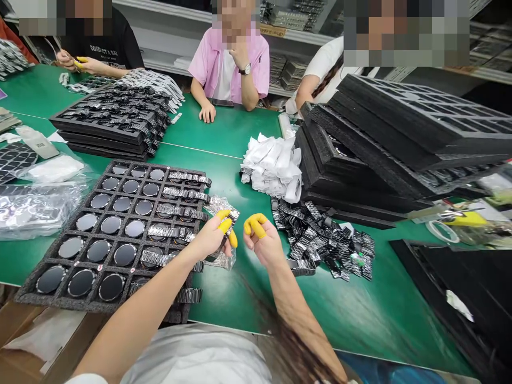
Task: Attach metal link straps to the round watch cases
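Note:
My left hand [214, 234], with yellow finger cots, is closed on a dark watch band [229, 230] that shows partly between the fingers. Silvery plastic film [220, 204] lies just behind and below that hand. Close by on the right, my right hand [264, 240] has its yellow-capped fingers curled into a pinch; what they hold, if anything, is hidden. Left of both hands, a black foam tray [102, 305] holds rows of round watch heads [113, 225], and film-wrapped bands [170, 233] lie across its right column. A pile of black, shiny wrapped bands [316, 234] lies right of my right hand.
White wrapped pieces [274, 162] are heaped behind the band pile. Stacked foam trays [360, 154] rise at the right, and another loaded stack [116, 117] stands back left. Plastic bags [40, 208] lie at the left. Several people sit across the green table [208, 141].

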